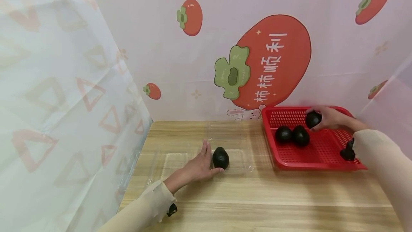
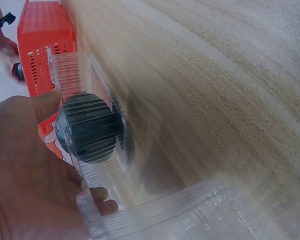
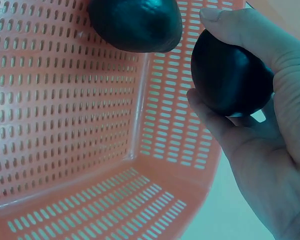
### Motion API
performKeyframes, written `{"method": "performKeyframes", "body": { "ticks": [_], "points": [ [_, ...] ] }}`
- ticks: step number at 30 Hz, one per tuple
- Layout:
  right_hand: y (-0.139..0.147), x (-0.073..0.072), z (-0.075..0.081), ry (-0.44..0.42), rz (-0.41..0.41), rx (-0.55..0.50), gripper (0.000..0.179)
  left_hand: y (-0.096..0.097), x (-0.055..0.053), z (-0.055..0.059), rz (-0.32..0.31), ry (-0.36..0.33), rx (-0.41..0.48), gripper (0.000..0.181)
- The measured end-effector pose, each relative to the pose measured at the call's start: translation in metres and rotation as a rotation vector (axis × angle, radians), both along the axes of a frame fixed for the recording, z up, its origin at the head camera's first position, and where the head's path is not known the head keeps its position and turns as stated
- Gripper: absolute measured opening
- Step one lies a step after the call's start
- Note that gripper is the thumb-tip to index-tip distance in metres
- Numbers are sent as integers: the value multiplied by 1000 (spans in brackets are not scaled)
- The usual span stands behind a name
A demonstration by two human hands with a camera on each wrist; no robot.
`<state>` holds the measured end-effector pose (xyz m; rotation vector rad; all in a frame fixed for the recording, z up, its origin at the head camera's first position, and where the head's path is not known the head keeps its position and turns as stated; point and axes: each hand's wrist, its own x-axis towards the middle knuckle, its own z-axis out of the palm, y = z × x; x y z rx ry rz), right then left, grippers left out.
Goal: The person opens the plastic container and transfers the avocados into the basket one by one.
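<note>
A dark avocado (image 1: pixel 220 158) sits in a clear plastic container (image 1: pixel 246 158) on the table. Beside it is my left hand (image 1: pixel 199 164), fingers extended and thumb spread along the near side. The left wrist view shows that thumb and the fingertips against the container's ribbed wall, with the avocado (image 2: pixel 90 127) behind the plastic. Over the red basket (image 1: pixel 271 149), my right hand (image 1: pixel 328 118) grips another avocado (image 1: pixel 313 120) between thumb and fingers. Two more avocados (image 1: pixel 300 136) lie together on the basket's left part; one avocado (image 3: pixel 135 22) shows at the top of the right wrist view.
Another clear plastic section (image 2: pixel 190 215) shows close to the left hand. A patterned sheet (image 1: pixel 180 56) stands as a wall behind the wooden table (image 1: pixel 241 203), and a second patterned sheet (image 1: pixel 64 92) closes the left side. The basket stands at the right, near the back wall.
</note>
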<state>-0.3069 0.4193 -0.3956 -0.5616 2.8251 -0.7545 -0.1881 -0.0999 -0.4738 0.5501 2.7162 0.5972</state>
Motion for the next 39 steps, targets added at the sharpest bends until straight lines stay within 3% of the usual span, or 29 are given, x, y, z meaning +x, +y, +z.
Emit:
{"method": "performKeyframes", "body": {
  "ticks": [6,16,32,39],
  "points": [
    [2,-2,-6,-33,-7,15,65,0,0,1,3,-5,4,114],
    [5,-1,-14,-184,-16,-33,68,0,1,-1,4,-3,14,115],
    [10,-6,-27,-197,-35,-9,74,1,1,2,5,0,15,115],
    [11,-9,-30,-196,20,-19,75,2,0,-1,7,0,10,116]
  ]
}}
